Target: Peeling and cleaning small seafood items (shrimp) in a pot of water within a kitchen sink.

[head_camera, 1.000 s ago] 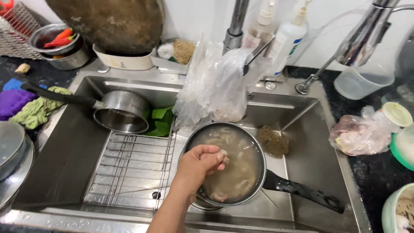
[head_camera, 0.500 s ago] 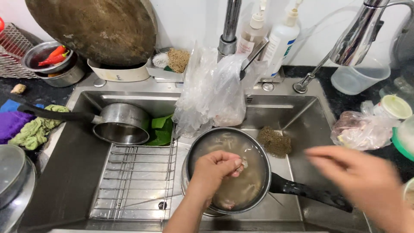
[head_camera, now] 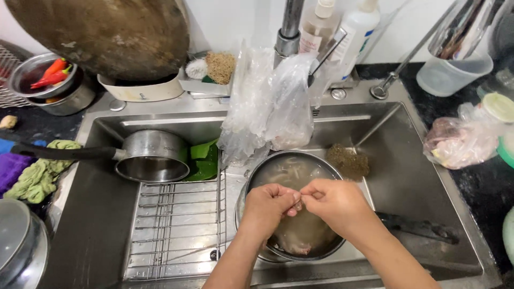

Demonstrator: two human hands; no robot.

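Much of what sat in the pan (head_camera: 316,166) was hidden: both hands covered its middle, and the pale pieces in the cloudy water around them were too murky to name. The small pale piece (head_camera: 298,204) pinched between the hands was almost wholly covered by fingertips, so its kind could not be told. The pan's dark handle (head_camera: 423,229) ran off to the right behind the right forearm. A steel lid (head_camera: 16,251) was cut off at the lower left edge, and a dark wok (head_camera: 101,35) leaning on the wall was cut off at the top.

The left hand (head_camera: 267,206) came up from the bottom edge, fingers curled shut, its tips closed on the piece. The right hand (head_camera: 334,202) reached in from the lower right, back of the hand up, thumb and forefinger nipping the same piece from the other side. The two hands met, touching, above the pan, which stood in the right part of the sink (head_camera: 417,139).

A saucepan (head_camera: 152,158) lay tipped on the wire rack (head_camera: 176,230) to the left, and clear plastic bags (head_camera: 273,104) hung from the tap.
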